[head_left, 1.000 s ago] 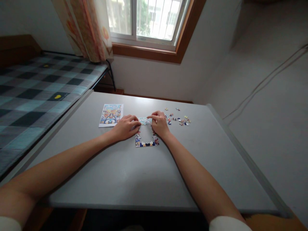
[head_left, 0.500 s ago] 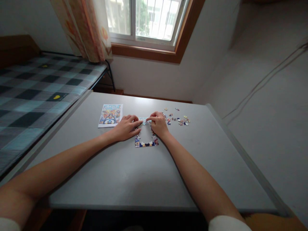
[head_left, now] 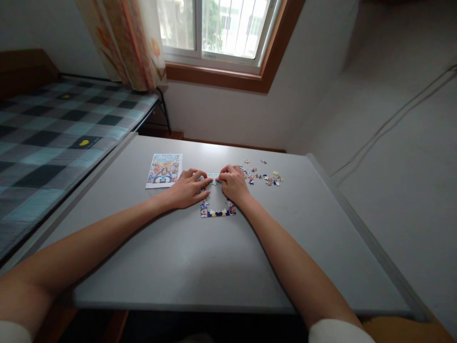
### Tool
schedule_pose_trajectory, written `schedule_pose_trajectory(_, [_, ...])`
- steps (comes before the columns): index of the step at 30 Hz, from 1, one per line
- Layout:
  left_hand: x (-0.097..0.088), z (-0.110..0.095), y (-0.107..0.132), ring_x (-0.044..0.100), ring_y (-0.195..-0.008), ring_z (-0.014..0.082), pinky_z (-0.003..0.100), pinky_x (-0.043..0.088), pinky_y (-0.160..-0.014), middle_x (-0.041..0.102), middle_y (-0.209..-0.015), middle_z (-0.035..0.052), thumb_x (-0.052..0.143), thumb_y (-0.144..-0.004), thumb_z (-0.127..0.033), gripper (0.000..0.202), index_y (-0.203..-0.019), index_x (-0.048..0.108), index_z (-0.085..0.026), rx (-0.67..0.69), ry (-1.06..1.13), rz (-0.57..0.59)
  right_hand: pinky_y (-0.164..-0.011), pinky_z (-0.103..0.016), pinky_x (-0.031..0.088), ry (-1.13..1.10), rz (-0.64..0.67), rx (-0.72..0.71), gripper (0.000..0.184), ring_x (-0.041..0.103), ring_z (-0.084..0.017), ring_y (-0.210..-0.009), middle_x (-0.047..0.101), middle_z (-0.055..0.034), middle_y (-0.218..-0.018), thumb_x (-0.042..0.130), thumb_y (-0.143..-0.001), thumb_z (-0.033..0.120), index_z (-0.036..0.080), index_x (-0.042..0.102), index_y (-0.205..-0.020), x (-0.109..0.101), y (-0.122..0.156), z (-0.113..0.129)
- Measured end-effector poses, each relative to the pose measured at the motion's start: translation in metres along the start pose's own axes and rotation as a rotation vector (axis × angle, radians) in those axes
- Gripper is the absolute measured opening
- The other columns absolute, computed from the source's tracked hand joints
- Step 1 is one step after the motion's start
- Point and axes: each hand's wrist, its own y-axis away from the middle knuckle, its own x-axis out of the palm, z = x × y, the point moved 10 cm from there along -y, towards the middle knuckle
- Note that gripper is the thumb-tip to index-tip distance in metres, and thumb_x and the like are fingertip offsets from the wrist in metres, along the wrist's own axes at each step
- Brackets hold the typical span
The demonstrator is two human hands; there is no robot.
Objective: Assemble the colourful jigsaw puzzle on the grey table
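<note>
A partly joined jigsaw puzzle (head_left: 218,214) lies flat on the grey table (head_left: 171,267), its border pieces framing a bare middle. My left hand (head_left: 189,188) rests over the left side of this frame, fingers spread, its fingertips touching the pale blue top strip. Over the upper right corner is my right hand (head_left: 233,183), its fingers bent and pressed together at the top strip. Whatever those fingertips may pinch is too small to make out. Both hands hide parts of the puzzle's sides.
Several loose puzzle pieces (head_left: 274,179) are scattered right of my right hand. To the left lies a printed picture sheet (head_left: 164,170) with a penguin-like figure. A bed with a checked cover (head_left: 71,128) stands beyond the table's left edge, and a window (head_left: 228,31) is ahead.
My right hand has shifted slightly left along the top strip, its fingertips now closer to those of my left hand. The left hand stays nearly in place.
</note>
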Motion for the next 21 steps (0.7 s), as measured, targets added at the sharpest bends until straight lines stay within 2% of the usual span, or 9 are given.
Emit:
schedule_pose_trajectory(5, [-0.001, -0.002, 0.000, 0.042, -0.119, 0.0318, 0.049, 0.036, -0.101, 0.055, -0.126, 0.0078, 0.049, -0.095, -0.042, 0.040, -0.133, 0.055, -0.030, 0.005, -0.017, -0.001, -0.086, -0.042, 0.034, 0.015, 0.022, -0.007, 0.028, 0.043, -0.025, -0.099, 0.066, -0.0079, -0.100, 0.054, -0.087, 0.014, 0.023, 0.076, -0.072, 0.001, 0.001, 0.002])
schedule_pose_trajectory(13, [-0.003, 0.001, 0.001, 0.046, -0.112, 0.0295, 0.048, 0.040, -0.099, 0.057, -0.120, 0.0109, 0.049, -0.095, -0.042, 0.040, -0.129, 0.060, -0.024, -0.009, 0.000, -0.043, -0.091, -0.040, 0.039, -0.122, -0.121, 0.089, 0.037, 0.047, -0.023, -0.095, 0.062, -0.0086, -0.093, 0.047, -0.084, 0.005, 0.023, 0.079, -0.086, -0.009, 0.003, -0.014])
schedule_pose_trajectory(16, [-0.005, 0.002, 0.001, 0.047, -0.111, 0.0291, 0.048, 0.040, -0.099, 0.057, -0.119, 0.0111, 0.049, -0.095, -0.042, 0.040, -0.129, 0.059, -0.023, -0.025, -0.007, -0.066, -0.091, -0.040, 0.039, -0.122, -0.093, 0.064, 0.037, 0.047, -0.024, -0.095, 0.062, -0.0088, -0.094, 0.048, -0.084, 0.005, 0.024, 0.080, -0.090, -0.007, 0.002, -0.011])
schedule_pose_trajectory(21, [-0.006, 0.002, 0.000, 0.047, -0.110, 0.0287, 0.047, 0.040, -0.098, 0.058, -0.119, 0.0083, 0.051, -0.094, -0.042, 0.036, -0.126, 0.061, -0.028, -0.039, -0.018, -0.060, -0.090, -0.041, 0.037, -0.065, -0.022, -0.007, 0.033, 0.045, -0.024, -0.099, 0.063, -0.0082, -0.098, 0.052, -0.086, 0.009, 0.026, 0.079, -0.088, -0.002, 0.003, -0.001])
